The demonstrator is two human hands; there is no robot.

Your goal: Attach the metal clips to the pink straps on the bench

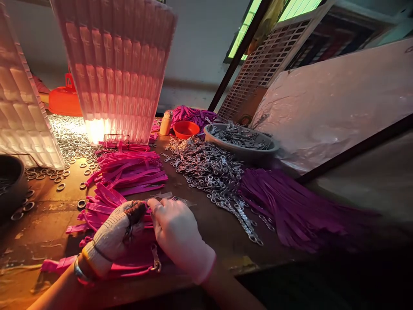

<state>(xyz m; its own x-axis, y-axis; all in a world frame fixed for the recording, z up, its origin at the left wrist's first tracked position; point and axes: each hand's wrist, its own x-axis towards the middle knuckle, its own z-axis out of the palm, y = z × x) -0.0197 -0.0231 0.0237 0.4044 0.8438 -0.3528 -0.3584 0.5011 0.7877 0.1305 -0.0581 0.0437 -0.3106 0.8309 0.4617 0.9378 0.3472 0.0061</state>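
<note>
Looks like mid-assembly here: left hand (112, 234) in a knit glove pinches a small metal ring against a pink strap (129, 262) on the counter (213, 224), grip closed tight on it. Right hand (179, 234) lies curled over the same strap pile, can't tell if it holds anything. I'd guess the next move calls for a clasp from the silver heap (209, 170) nearby

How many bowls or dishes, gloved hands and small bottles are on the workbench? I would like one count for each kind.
Bowls or dishes: 3 (grey dish, orange bowl, dark bowl)
Gloved hands: 2 (left hand, right hand)
Small bottles: 1 (bottle)
Total: 6
</note>
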